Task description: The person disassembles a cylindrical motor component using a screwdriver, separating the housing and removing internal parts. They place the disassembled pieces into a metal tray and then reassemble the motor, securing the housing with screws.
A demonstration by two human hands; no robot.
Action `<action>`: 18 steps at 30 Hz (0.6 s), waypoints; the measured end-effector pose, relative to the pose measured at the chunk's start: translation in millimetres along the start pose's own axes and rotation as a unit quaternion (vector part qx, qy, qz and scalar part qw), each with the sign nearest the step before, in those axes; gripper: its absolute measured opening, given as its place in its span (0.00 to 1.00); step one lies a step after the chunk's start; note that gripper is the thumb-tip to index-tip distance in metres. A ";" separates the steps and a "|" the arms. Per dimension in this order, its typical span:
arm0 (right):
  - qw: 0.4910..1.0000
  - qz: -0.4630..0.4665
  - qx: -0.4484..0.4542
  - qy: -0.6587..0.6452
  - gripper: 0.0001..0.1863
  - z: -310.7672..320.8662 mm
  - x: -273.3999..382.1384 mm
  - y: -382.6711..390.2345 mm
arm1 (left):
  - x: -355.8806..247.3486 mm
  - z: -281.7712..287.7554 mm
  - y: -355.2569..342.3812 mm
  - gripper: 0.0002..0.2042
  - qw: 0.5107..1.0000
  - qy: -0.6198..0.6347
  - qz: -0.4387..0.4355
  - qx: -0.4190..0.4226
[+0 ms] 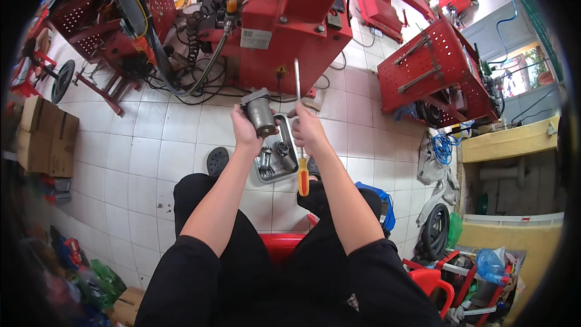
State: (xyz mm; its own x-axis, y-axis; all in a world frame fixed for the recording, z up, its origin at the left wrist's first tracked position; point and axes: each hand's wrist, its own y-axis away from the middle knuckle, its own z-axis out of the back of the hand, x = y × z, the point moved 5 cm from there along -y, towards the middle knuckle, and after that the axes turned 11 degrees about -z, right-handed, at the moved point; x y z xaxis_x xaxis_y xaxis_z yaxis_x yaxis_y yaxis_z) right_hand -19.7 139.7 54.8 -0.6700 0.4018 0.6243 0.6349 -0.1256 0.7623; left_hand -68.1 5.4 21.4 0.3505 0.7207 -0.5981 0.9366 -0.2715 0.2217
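My left hand is wrapped round a grey metal cylinder with a flanged top, perhaps a motor housing, held slightly tilted above the tray. To its right, my right hand is closed on a long screwdriver by its shaft. The yellow and red handle hangs toward me, and a long metal length points away past my fingers. Underneath, a metal tray rests on the floor with several small metal parts in it. My forearms and the cylinder cover part of the tray.
Ahead stands a red machine base with hoses and cables at its left. A red perforated cabinet is at the right. Cardboard boxes sit far left. A blue bag lies beside my right leg.
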 end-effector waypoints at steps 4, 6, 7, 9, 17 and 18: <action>0.997 0.062 0.042 -0.004 0.16 12.0 -9.6 53.2 | -1.9 -9.2 3.1 0.24 0.990 -0.130 -0.059 0.012; 0.998 0.061 0.013 0.028 0.15 3.4 -27.0 69.5 | 3.4 3.0 0.4 0.22 0.985 -0.150 -0.084 0.009; 0.996 0.075 0.015 0.036 0.15 -1.5 -35.1 68.9 | 9.0 13.9 -5.8 0.22 0.983 -0.152 -0.106 -0.001; 0.994 0.098 -0.001 0.038 0.15 3.8 -48.6 63.7 | 15.5 4.1 3.8 0.24 0.989 -0.126 -0.071 0.037; 0.990 0.043 0.135 0.029 0.18 -8.7 -60.1 42.7 | -0.9 -5.8 11.1 0.30 0.997 0.045 0.022 -0.061; 0.985 0.048 0.153 0.059 0.18 -12.8 -64.8 39.9 | -3.6 -1.4 5.0 0.30 0.998 0.040 0.009 -0.052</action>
State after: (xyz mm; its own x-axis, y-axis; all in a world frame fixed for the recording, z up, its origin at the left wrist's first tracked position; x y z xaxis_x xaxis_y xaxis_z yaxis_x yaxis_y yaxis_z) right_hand 44.1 97.0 47.0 -0.6293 0.2899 0.7211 0.7722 0.1287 0.6222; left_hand -64.7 2.4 25.8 0.3624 0.7656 -0.5316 0.9238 -0.2195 0.3136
